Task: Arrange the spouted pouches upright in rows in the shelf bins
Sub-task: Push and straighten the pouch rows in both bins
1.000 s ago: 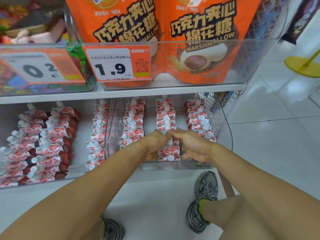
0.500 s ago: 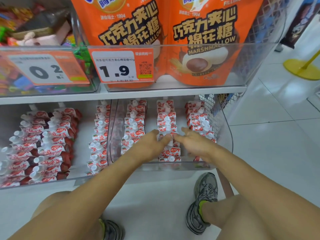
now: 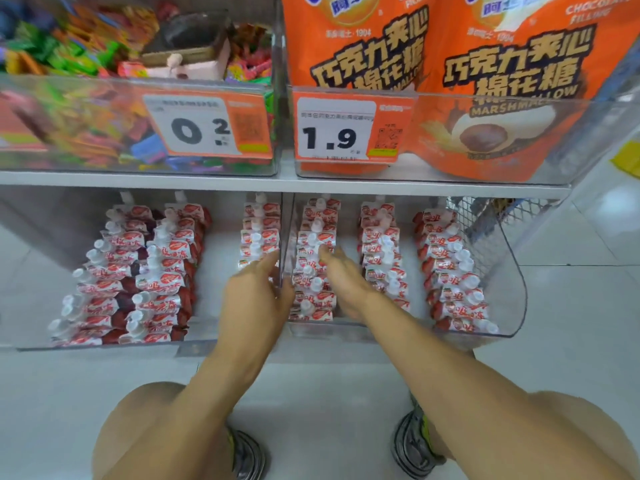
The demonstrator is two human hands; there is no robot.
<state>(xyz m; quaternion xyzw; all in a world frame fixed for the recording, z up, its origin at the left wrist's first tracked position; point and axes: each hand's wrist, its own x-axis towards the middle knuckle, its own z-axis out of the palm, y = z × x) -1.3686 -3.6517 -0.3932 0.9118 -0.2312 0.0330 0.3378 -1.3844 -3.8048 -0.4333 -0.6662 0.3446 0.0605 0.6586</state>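
Two hands are in the lower shelf bins. I log the left hand (image 3: 256, 292) at the clear divider wall (image 3: 284, 237) between the left bin (image 3: 104, 344) and the right bin (image 3: 512, 299); its fingers reach forward, loosely bent, toward the front of the short pouch row (image 3: 258, 233) just left of that wall. Whether its grip closes on a pouch I cannot tell; the fingertips are partly hidden behind the wall. The right hand (image 3: 343, 278) lies inside the right bin with fingers extended and slightly spread, tips touching the first pouch row (image 3: 313, 265) there, palm over the gap beside it. Nothing is pinched; that grip is open.

Spouted pouches stand upright in three rows in the right bin and three in the left bin, white caps up.

Compared with one second ago: both hands were then together on the middle row (image 3: 381, 251) of the right bin, fingers curled on a pouch at its front. They have since released and shifted leftward, and are now apart on either side of the divider. The view has also swung left, showing more of the upper candy bin (image 3: 138, 161).
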